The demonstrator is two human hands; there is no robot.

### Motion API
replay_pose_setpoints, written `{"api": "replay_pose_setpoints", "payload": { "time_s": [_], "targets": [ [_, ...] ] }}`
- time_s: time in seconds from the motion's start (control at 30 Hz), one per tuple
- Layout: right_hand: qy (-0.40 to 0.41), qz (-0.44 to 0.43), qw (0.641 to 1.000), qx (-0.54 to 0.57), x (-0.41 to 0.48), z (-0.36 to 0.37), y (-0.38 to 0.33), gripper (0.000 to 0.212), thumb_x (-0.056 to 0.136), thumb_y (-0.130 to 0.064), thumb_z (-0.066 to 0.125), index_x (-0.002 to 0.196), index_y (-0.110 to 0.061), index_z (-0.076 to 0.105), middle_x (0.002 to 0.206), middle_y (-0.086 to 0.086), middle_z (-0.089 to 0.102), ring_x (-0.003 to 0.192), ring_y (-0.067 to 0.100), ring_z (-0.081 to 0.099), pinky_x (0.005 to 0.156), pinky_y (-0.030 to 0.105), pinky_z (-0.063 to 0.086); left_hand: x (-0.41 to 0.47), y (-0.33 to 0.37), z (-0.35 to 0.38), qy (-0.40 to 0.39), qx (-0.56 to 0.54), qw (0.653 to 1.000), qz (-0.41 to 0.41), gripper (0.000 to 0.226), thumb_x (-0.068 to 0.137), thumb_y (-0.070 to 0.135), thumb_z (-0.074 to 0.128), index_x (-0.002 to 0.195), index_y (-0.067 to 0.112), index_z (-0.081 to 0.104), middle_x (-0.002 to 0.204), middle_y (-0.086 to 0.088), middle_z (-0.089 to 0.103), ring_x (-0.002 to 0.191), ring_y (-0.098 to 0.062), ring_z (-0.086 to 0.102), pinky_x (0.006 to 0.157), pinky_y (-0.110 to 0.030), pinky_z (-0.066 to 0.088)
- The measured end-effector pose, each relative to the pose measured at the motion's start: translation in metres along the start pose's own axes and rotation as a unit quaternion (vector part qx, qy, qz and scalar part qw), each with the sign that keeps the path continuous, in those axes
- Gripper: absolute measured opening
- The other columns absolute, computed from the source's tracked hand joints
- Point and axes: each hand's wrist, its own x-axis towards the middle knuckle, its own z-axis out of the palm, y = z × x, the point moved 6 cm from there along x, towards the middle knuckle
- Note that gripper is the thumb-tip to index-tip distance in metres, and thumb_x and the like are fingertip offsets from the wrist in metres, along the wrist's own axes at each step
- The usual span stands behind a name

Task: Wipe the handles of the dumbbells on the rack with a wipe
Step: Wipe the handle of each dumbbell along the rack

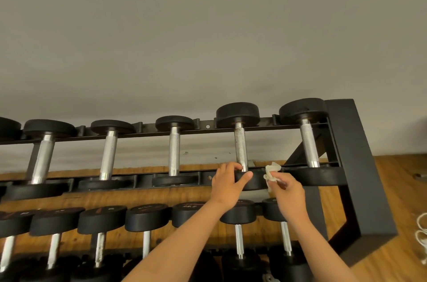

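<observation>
Cut off at the left edge: a sixth top-row head. Lower-row labels too blurred to read, two lower heads partly behind the forearms. Left hand (227, 180) curled over the near head of the fourth dumbbell (238, 114), fingertips at the foot of its handle (240, 145), thumb across the rim. Right hand (287, 190) pinching a crumpled white wipe (272, 172) just right of that handle, apart from the steel. Five whole dumbbells up top on the rack (360, 166), seven heads below.
</observation>
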Motion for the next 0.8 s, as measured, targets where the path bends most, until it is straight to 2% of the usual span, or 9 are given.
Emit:
{"api": "replay_pose_setpoints", "payload": {
  "time_s": [0.1,0.17,0.2,0.27,0.37,0.43,0.6,0.7,0.8],
  "targets": [
    [-0.008,-0.065,0.998,-0.020,-0.009,0.009,-0.020,0.024,0.087,-0.001,0.065,0.107,-0.013,0.068,0.107,-0.006,0.060,0.099,0.005,0.057,0.079,0.006,0.043,-0.001,0.002,-0.004,-0.016,-0.019,1.000,-0.004,0.025,0.102,0.041,0.038,0.113,0.026,0.053,0.112,0.008,0.051,0.110,-0.011,0.045,0.105,-0.040,0.038],
    [-0.010,-0.111,0.992,-0.063,-0.015,0.019,-0.028,0.026,0.084,-0.001,0.068,0.106,-0.015,0.070,0.108,-0.008,0.059,0.102,0.005,0.057,0.086,0.010,0.045,-0.004,0.004,-0.008,-0.026,-0.056,0.998,0.003,0.027,0.102,0.040,0.038,0.120,0.025,0.053,0.116,0.008,0.052,0.114,-0.009,0.047,0.106,-0.040,0.040],
    [-0.008,-0.132,0.987,-0.089,-0.017,0.023,-0.031,0.027,0.083,0.000,0.069,0.105,-0.016,0.071,0.109,-0.009,0.059,0.103,0.005,0.056,0.089,0.014,0.045,-0.007,0.006,-0.011,-0.022,-0.085,0.996,0.020,0.027,0.101,0.039,0.042,0.124,0.027,0.051,0.121,0.009,0.053,0.117,-0.007,0.047,0.107,-0.036,0.040],
    [-0.007,-0.155,0.982,-0.105,-0.022,0.027,-0.037,0.028,0.081,0.000,0.071,0.102,-0.019,0.071,0.107,-0.013,0.057,0.103,0.005,0.055,0.090,0.017,0.044,-0.017,0.012,-0.020,0.005,-0.111,0.991,0.078,0.034,0.098,0.033,0.054,0.131,0.031,0.047,0.129,0.013,0.052,0.123,-0.001,0.046,0.108,-0.020,0.037],
    [-0.022,-0.166,0.984,-0.069,-0.025,0.028,-0.045,0.035,0.080,0.000,0.072,0.097,-0.030,0.066,0.102,-0.013,0.060,0.100,0.004,0.058,0.086,0.017,0.047,-0.034,0.028,-0.027,0.023,-0.072,0.982,0.175,0.040,0.094,0.028,0.061,0.133,0.031,0.050,0.131,0.017,0.051,0.125,0.004,0.042,0.105,-0.008,0.031],
    [-0.040,-0.148,0.987,-0.042,-0.026,0.031,-0.049,0.039,0.081,-0.002,0.072,0.095,-0.035,0.060,0.097,-0.013,0.063,0.095,0.003,0.060,0.083,0.019,0.050,-0.038,0.034,-0.027,0.023,-0.048,0.974,0.218,0.039,0.093,0.027,0.063,0.131,0.032,0.054,0.129,0.016,0.054,0.123,0.003,0.045,0.105,-0.010,0.033],
    [-0.096,-0.080,0.989,0.080,-0.027,0.024,-0.046,0.043,0.083,0.001,0.068,0.110,-0.028,0.052,0.102,-0.007,0.065,0.100,0.002,0.062,0.087,0.023,0.052,-0.037,0.037,-0.028,0.055,0.046,0.960,0.269,0.028,0.089,0.031,0.063,0.114,0.020,0.068,0.114,0.010,0.059,0.110,0.000,0.048,0.097,-0.012,0.039],
    [-0.117,-0.079,0.988,0.065,-0.025,0.019,-0.043,0.052,0.086,0.009,0.060,0.118,-0.032,0.052,0.109,-0.005,0.064,0.104,0.002,0.061,0.089,0.021,0.051,-0.036,0.034,-0.023,0.067,0.087,0.954,0.280,0.026,0.086,0.028,0.067,0.110,0.017,0.070,0.109,0.008,0.059,0.106,-0.002,0.047,0.090,-0.019,0.046],
    [-0.085,-0.109,0.990,0.004,-0.019,0.014,-0.041,0.058,0.087,0.014,0.054,0.119,-0.034,0.052,0.114,-0.006,0.057,0.101,0.001,0.057,0.088,0.016,0.049,-0.036,0.036,-0.019,0.105,0.086,0.956,0.260,0.030,0.082,0.027,0.075,0.109,0.017,0.068,0.106,0.007,0.059,0.104,-0.005,0.048,0.087,-0.021,0.048]
  ]
}}
